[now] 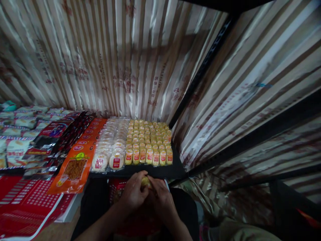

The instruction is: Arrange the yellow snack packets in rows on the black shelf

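Observation:
My left hand (pixel 133 190) and my right hand (pixel 162 191) meet over my lap, just in front of the shelf's edge. Between their closed fingers is a small yellow wrapped snack (pixel 145 182), partly covered by the thumbs. It resembles the rows of yellow wrapped snacks (pixel 149 155) standing on the black shelf (pixel 152 171) beyond, with red and orange labels facing me. A red basket (pixel 117 184) sits under my hands, largely hidden by my forearms.
Left of the yellow rows lie round pale wrapped snacks (pixel 116 160), orange packets (pixel 76 164), dark packets (pixel 47 140) and white bags (pixel 17 150). Another red basket (pixel 30 207) stands at lower left. Striped sheeting (pixel 125 60) hangs behind; a black post (pixel 200 73) rises at the right corner.

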The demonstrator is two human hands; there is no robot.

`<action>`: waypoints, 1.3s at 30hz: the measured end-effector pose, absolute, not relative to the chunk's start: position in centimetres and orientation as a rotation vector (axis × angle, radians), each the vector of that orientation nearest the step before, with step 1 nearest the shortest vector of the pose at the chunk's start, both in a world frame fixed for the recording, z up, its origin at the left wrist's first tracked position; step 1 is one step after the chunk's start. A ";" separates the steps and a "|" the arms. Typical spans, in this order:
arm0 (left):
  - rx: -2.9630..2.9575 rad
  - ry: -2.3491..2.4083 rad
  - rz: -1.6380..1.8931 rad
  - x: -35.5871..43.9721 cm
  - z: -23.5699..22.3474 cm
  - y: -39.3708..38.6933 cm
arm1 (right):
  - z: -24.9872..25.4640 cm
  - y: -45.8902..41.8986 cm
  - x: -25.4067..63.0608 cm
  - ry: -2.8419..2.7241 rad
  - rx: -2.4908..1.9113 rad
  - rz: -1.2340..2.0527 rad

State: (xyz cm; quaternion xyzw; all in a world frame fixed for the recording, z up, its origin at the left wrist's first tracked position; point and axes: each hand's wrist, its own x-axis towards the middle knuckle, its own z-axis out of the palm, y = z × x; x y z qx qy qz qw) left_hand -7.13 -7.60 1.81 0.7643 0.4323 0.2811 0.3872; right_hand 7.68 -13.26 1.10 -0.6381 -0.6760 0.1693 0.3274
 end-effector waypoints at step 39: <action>2.499 1.005 0.503 15.4 5.9 10.7 | -1.5 2.1 24.1 -1.021 -1.799 0.381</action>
